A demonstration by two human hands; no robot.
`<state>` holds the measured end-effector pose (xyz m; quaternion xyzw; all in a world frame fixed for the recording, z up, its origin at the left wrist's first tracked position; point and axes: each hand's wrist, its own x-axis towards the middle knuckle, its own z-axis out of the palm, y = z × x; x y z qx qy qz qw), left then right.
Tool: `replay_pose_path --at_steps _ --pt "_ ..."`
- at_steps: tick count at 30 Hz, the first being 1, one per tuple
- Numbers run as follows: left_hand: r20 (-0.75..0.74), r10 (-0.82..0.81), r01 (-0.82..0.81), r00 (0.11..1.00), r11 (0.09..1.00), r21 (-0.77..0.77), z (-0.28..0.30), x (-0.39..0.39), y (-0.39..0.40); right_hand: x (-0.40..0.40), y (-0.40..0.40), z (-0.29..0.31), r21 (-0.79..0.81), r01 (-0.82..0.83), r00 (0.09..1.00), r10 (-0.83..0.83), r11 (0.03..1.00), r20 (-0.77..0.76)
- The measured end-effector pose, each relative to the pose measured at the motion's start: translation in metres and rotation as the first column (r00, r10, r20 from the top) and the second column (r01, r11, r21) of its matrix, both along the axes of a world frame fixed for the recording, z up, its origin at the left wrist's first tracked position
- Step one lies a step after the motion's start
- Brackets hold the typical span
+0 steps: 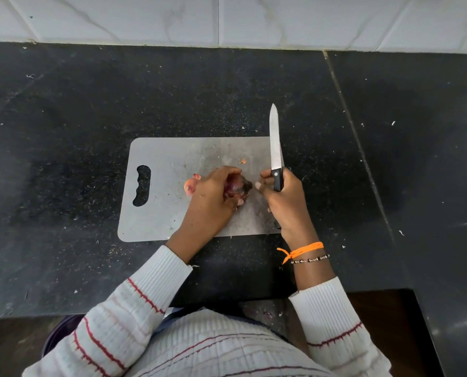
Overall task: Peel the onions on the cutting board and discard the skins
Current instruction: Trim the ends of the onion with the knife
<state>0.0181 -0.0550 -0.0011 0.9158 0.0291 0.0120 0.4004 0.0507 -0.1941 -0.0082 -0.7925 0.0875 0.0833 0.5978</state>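
Observation:
A grey cutting board (pixel 172 159) lies on the black counter, its handle slot at the left. My left hand (pixel 213 197) grips a small red onion (pixel 236 186) just above the board's middle, its dark end pointing right. Another pinkish onion (pixel 191 184) peeks out to the left of that hand, partly hidden. My right hand (pixel 284 197) holds a knife (pixel 275 148) by its black handle, blade pointing away from me. The thumb and forefinger of that hand reach toward the onion's dark tip. A small scrap of skin (pixel 243 160) lies on the board.
The black stone counter (pixel 77 118) carries scattered white flecks and meets a white tiled wall (pixel 226 20) at the back. A purple bin rim (pixel 59 331) shows below the counter edge at lower left. My right wrist wears an orange thread and a bead bracelet.

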Motion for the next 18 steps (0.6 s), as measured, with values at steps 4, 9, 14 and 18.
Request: replay_pose_path --at_steps 4,9,14,18 --pt "-0.017 0.052 -0.052 0.999 0.999 -0.005 -0.006 0.001 0.003 -0.005 -0.009 0.002 -0.176 0.026 1.0 -0.025 0.984 0.012" --pt "0.027 0.121 -0.12 0.992 0.992 -0.023 -0.009 0.005 -0.001 -0.028 0.001 0.017 -0.224 -0.137 0.99 0.128 0.965 -0.052" --pt "0.089 0.148 -0.144 0.985 0.989 -0.042 -0.011 0.007 -0.002 -0.057 0.011 0.027 -0.338 -0.204 0.978 0.21 0.919 -0.018" --pt "0.066 0.157 -0.153 0.985 0.986 -0.064 -0.01 0.009 -0.001 -0.062 0.013 0.024 -0.389 -0.237 0.97 0.242 0.89 -0.038"
